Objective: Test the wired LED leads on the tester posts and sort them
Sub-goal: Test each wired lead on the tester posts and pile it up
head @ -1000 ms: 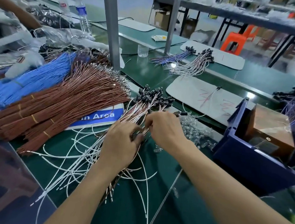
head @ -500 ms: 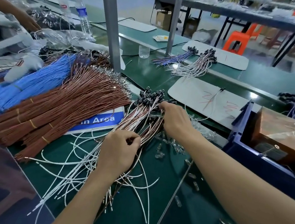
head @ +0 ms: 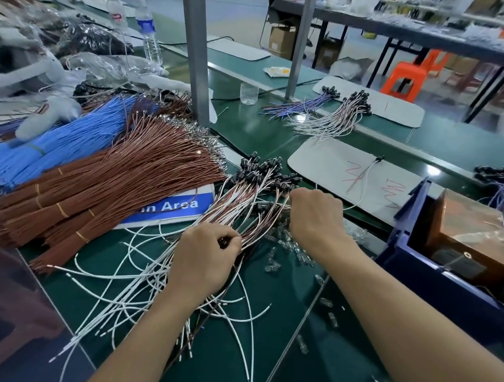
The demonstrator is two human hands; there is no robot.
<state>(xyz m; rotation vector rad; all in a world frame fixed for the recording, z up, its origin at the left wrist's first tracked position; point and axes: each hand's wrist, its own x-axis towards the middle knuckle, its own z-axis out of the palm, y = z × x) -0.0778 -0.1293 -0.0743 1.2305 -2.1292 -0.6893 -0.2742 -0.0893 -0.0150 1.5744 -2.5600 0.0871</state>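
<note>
A worker's left hand keeps a closed grip around the middle of a loose bundle of wired LED leads. The bundle lies on the green surface, left of the blue bin. That bin holds a copper-coloured box, likely the tester. The right hand, nearer the bin, curls down among the bundle's black LED heads. Its fingertips are hidden, so it cannot be told whether its grip has caught a single lead. The step in hand appears to be singling out one lead, with testing not yet begun. The next move would call for drawing that lead free of its tangled neighbours and carrying its bare ends toward the box in the bin. A second earlier the right hand sat close beside the left. It has since travelled up to the heads, while the left has stayed clamped.
</note>
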